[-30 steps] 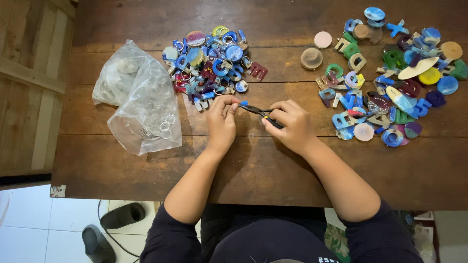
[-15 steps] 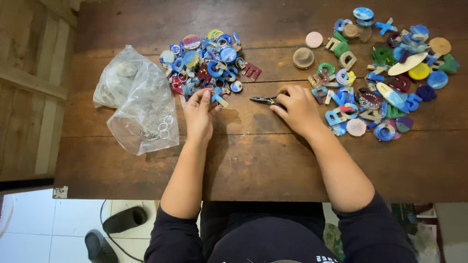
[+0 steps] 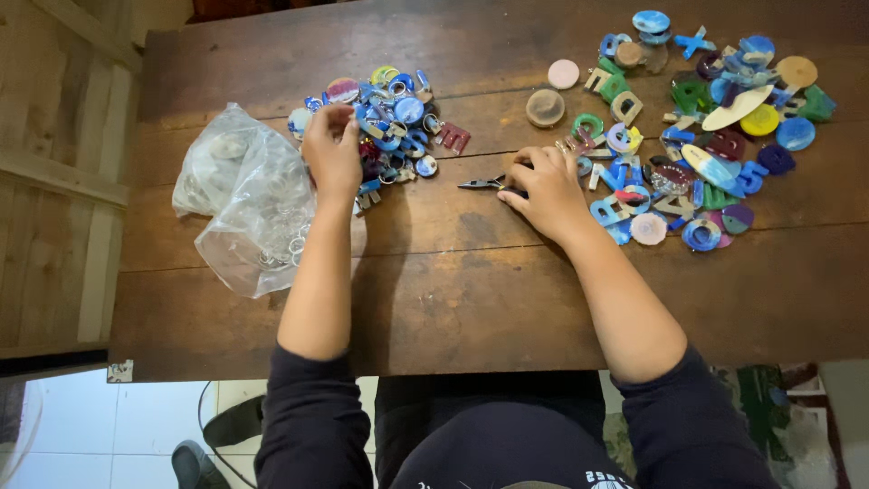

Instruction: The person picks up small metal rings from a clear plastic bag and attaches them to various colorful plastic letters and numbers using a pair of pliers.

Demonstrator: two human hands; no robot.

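Left hand (image 3: 333,154) at 10 o'clock on wooden table (image 3: 453,281), fingers curled down onto left pile of blue charms with rings (image 3: 394,122); what it pinches, cannot tell. Clear plastic bag of metal rings (image 3: 246,210) just beside it, at 9 o'clock. Right hand (image 3: 543,190) at 1 o'clock, closed round small pliers (image 3: 484,184), tips pointing toward 9 o'clock. Right pile of coloured letters and discs (image 3: 697,136) touching its knuckles, at 2 o'clock.

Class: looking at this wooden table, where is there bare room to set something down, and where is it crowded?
Bare: the table near edge, and the strip between the left pile and right pile, ahead of the pliers. Crowded: both piles and the plastic bag beside the left hand.
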